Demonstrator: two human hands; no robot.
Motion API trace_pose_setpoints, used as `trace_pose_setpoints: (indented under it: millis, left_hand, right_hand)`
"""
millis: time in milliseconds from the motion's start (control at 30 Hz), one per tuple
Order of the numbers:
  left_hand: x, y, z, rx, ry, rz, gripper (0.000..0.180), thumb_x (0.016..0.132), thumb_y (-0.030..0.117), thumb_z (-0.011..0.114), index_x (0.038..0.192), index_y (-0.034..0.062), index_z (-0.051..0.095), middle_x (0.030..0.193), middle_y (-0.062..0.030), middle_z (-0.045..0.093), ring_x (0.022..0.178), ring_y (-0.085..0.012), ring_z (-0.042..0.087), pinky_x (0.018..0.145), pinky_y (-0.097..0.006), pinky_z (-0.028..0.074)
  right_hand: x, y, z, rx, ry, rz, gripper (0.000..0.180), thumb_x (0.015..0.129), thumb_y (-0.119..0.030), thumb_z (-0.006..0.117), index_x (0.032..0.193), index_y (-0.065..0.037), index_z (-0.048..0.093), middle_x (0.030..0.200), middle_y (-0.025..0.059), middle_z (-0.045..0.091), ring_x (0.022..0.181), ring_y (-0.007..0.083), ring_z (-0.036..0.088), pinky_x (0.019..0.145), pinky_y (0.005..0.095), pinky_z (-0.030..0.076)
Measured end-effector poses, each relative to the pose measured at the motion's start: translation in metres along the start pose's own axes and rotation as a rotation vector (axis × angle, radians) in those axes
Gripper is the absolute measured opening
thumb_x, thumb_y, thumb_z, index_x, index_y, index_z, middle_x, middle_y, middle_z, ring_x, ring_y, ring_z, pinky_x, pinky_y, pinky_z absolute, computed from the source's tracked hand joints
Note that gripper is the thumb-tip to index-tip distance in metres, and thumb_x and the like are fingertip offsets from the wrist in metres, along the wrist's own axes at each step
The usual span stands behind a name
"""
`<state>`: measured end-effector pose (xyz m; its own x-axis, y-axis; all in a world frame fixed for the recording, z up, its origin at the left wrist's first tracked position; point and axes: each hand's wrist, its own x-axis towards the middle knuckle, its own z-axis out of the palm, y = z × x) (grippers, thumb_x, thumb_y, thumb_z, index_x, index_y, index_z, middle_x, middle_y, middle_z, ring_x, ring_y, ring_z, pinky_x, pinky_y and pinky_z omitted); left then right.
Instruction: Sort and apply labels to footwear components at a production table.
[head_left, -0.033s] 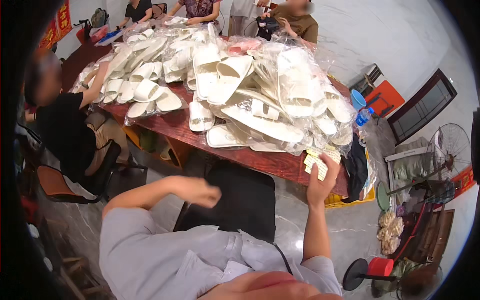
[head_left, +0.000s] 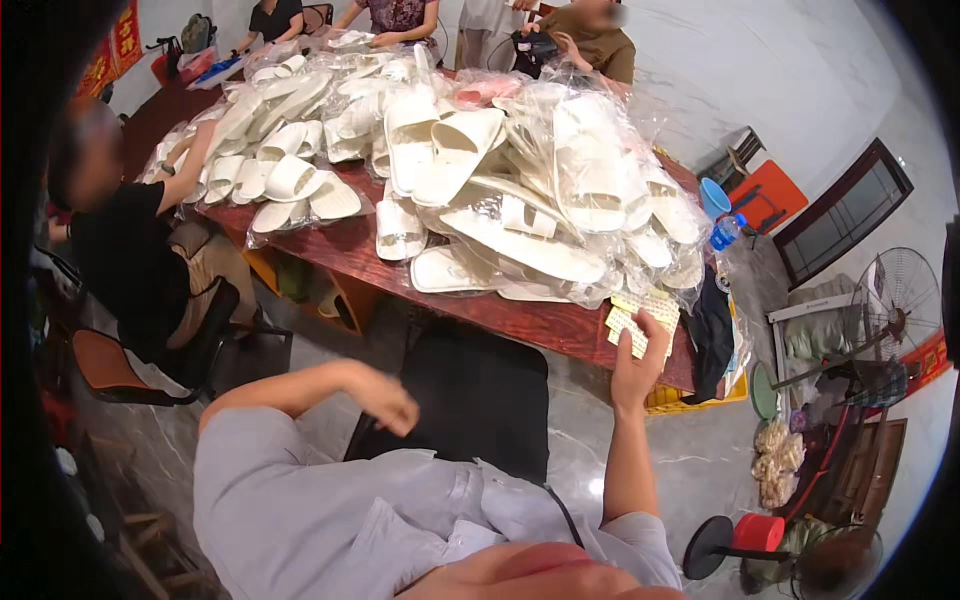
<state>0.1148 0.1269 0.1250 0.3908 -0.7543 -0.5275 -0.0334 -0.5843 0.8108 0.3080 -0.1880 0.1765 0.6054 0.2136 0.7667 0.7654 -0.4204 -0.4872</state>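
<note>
My right hand (head_left: pixel 642 365) reaches to the table's near right edge, thumb and fingers apart, fingertips on pale yellow sheets of small printed labels (head_left: pixel 632 318). Above the black chair (head_left: pixel 475 400), away from the table, is my left hand (head_left: pixel 388 403), its fingers curled together. Whether anything is pinched in them cannot be made out. Beyond the sheets, white slide slippers (head_left: pixel 465 150) in clear plastic bags form a big pile on the dark red wooden table (head_left: pixel 440 305). A pinkish pair (head_left: pixel 487 92) lies bagged at the back of the pile.
On the left a seated person (head_left: pixel 125 250) in black reaches to the pile; several others are along the far side. At the right table end are dark cloth (head_left: pixel 712 335), a yellow crate (head_left: pixel 690 400) and a blue-labelled bottle (head_left: pixel 728 232). A standing fan (head_left: pixel 897 315) is farther right.
My left hand has shifted slightly down and to the left, bending at the wrist. My right hand stays at the label sheets, hardly moved.
</note>
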Motion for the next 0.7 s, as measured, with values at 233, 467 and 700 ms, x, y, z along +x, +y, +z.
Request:
trace_pose_setpoints:
  millis: [233, 467, 700]
  left_hand:
    - [0.035, -0.103, 0.093, -0.571, -0.375, 0.101, 0.035, 0.089, 0.024, 0.059, 0.109, -0.0044, 0.059, 0.093, -0.0017, 0.064, 0.085, -0.0094, 0.055, 0.075, -0.027, 0.047]
    - [0.025, -0.082, 0.088, -0.620, -0.150, 0.055, 0.040, 0.085, 0.033, 0.065, 0.099, -0.0045, 0.062, 0.087, 0.0001, 0.063, 0.083, -0.0083, 0.051, 0.073, -0.027, 0.045]
    - [0.057, -0.045, 0.038, -0.282, -0.163, 0.096, 0.025, 0.085, 0.022, 0.065, 0.098, 0.0004, 0.064, 0.089, -0.0072, 0.066, 0.079, -0.0145, 0.061, 0.072, -0.029, 0.048]
  right_hand:
    - [-0.065, 0.100, -0.011, -0.022, 0.055, 0.531, 0.021, 0.086, -0.006, 0.058, 0.106, 0.001, 0.060, 0.090, 0.0058, 0.060, 0.084, 0.0120, 0.054, 0.075, 0.0242, 0.043]
    - [-0.051, 0.147, -0.036, -0.046, 0.202, 0.592, 0.017, 0.083, -0.006, 0.059, 0.099, 0.000, 0.061, 0.079, 0.0051, 0.060, 0.076, 0.0114, 0.056, 0.070, 0.0247, 0.045]
    - [-0.004, 0.200, -0.050, -0.341, -0.043, 0.730, 0.040, 0.070, -0.016, 0.068, 0.106, 0.000, 0.061, 0.087, 0.0132, 0.065, 0.084, 0.0278, 0.063, 0.076, 0.0335, 0.048]
